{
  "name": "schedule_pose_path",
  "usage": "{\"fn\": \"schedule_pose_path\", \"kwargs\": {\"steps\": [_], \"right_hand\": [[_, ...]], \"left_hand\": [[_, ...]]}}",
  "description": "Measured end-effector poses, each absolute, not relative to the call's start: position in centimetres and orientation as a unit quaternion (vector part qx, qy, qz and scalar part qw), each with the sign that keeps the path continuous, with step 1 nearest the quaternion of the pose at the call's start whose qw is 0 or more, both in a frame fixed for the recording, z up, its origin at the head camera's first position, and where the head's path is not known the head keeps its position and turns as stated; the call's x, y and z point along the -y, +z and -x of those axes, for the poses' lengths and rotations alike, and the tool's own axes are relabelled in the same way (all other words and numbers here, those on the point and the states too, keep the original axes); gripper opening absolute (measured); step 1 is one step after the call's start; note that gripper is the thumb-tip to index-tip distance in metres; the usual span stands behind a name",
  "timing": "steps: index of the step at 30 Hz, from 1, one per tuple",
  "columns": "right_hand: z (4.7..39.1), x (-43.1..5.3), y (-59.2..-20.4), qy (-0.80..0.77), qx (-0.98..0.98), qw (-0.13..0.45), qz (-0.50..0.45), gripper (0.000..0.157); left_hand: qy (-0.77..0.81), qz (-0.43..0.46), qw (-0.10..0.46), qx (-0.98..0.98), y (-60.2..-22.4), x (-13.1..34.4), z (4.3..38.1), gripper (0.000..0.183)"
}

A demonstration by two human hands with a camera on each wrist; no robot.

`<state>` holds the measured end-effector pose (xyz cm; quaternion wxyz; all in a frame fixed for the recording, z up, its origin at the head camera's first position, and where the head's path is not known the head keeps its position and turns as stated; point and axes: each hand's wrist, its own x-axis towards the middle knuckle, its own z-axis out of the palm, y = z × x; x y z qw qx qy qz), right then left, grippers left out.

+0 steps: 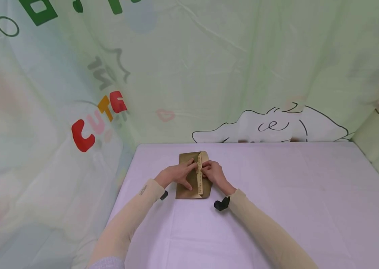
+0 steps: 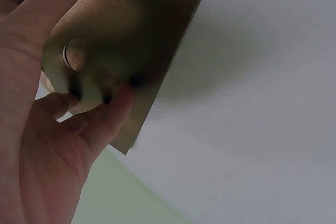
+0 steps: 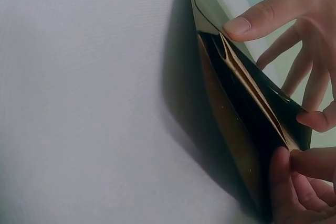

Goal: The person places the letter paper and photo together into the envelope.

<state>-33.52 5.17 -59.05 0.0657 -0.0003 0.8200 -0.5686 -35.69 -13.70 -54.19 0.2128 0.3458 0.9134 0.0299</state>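
Observation:
A brown kraft envelope lies on the table, its flap opened out to the right. Folded tan paper with dark writing on it stands along the envelope's mouth. My left hand is spread over the envelope's body, its fingertips close to the mouth. At the paper's right side, my right hand pinches it between thumb and fingers. The right wrist view shows the paper's folded layers inside the gaping mouth. A round disc shows on the envelope in the left wrist view.
A pale lilac cloth covers the table. Printed curtains hang behind it and along its left side. Each wrist carries a dark camera mount, such as the one by the right sleeve.

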Motion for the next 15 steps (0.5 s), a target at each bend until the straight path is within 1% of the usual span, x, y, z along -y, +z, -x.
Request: {"fn": "schedule_pose_path", "kwargs": {"steps": [15], "right_hand": [[33.49, -4.8, -59.03, -0.565, -0.823, 0.062, 0.001, 0.025]], "left_hand": [[0.043, -0.345, 0.216, -0.912, -54.52, 13.9, 35.95, 0.08]]}}
